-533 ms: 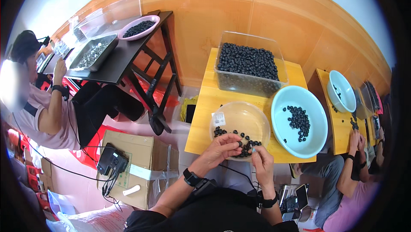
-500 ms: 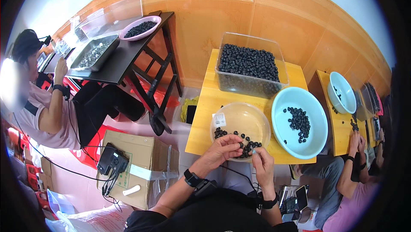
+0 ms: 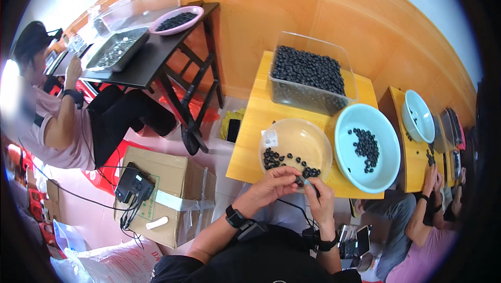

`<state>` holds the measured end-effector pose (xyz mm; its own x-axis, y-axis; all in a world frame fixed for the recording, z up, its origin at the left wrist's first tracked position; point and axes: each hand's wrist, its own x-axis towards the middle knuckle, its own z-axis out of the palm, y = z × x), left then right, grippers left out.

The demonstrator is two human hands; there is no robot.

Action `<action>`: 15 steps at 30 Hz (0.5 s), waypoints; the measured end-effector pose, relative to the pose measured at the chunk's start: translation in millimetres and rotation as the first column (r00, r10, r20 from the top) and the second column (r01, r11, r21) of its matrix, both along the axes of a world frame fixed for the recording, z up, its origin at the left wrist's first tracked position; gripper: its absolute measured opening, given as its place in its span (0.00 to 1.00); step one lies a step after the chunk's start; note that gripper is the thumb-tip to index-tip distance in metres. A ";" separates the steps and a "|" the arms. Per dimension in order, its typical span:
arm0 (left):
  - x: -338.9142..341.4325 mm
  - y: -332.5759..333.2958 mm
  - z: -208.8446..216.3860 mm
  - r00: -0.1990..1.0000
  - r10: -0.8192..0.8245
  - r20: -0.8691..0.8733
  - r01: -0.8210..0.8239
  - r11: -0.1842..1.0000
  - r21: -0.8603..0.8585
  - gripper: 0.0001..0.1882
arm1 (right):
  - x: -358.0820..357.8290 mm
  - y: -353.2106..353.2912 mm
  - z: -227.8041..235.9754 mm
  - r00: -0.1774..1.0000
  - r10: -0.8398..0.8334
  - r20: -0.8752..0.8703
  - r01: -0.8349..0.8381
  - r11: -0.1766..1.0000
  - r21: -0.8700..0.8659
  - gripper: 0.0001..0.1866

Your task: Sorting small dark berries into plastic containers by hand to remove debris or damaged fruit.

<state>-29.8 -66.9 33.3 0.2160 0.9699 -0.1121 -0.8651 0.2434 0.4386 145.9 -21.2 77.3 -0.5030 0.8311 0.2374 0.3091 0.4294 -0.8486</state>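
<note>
Close together at the near rim of a shallow clear round tub are my two hands. My left hand pinches a small round black piece between thumb and fingers. A small tool with a grey tip and dark handle is gripped in my right hand, its tip against the piece; its exact kind is hard to make out. Loose black pieces lie in the tub's near part. To its right, a light blue basin holds a heap of similar black pieces.
A clear rectangular bin full of black pieces stands at the back of the yellow table. A cardboard box with a black device sits left. One person works at a dark table; another sits right.
The view has shifted slightly. My hands have come closer together, bringing the tool's tip against the black piece. Loose pieces in the clear tub lie somewhat differently.
</note>
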 end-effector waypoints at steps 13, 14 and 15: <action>-2.9 1.4 0.5 0.996 0.074 0.044 -0.072 0.996 -0.052 0.09 | -6.2 -4.7 11.6 0.997 0.068 0.030 -0.071 0.992 0.100 0.08; -2.9 1.0 -0.3 0.996 0.075 0.046 -0.072 0.996 -0.053 0.09 | -6.3 -4.4 11.9 0.997 0.069 0.044 -0.074 0.990 0.120 0.08; -3.0 -0.9 -1.5 0.997 0.070 0.037 -0.068 0.996 -0.049 0.10 | -6.6 -4.6 12.2 0.997 0.070 0.045 -0.075 0.990 0.118 0.08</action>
